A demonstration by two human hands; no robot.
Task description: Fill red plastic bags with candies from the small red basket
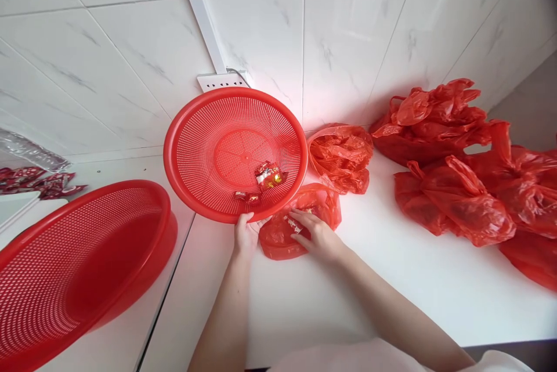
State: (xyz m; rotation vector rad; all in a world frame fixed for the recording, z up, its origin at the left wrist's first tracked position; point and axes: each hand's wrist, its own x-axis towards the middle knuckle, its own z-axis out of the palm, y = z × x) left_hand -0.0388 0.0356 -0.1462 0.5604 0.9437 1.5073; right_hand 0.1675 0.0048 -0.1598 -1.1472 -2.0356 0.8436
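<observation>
My left hand [244, 237] grips the near rim of a round red mesh basket [204, 145], which is tilted up against the tiled wall. A few red and gold wrapped candies [268, 175] lie in its lower part. My right hand [314, 235] reaches into a small open red plastic bag [278, 238] lying on the white counter just below the basket; the fingers touch wrapped candies [294, 226] inside it.
A larger red mesh basket [26, 256] sits at the left front. More red plastic bags lie along the wall: one [342, 154] beside the tilted basket, several [452, 186] at the right. Red wrappers [41, 181] lie far left. A white socket [221, 80] is on the wall.
</observation>
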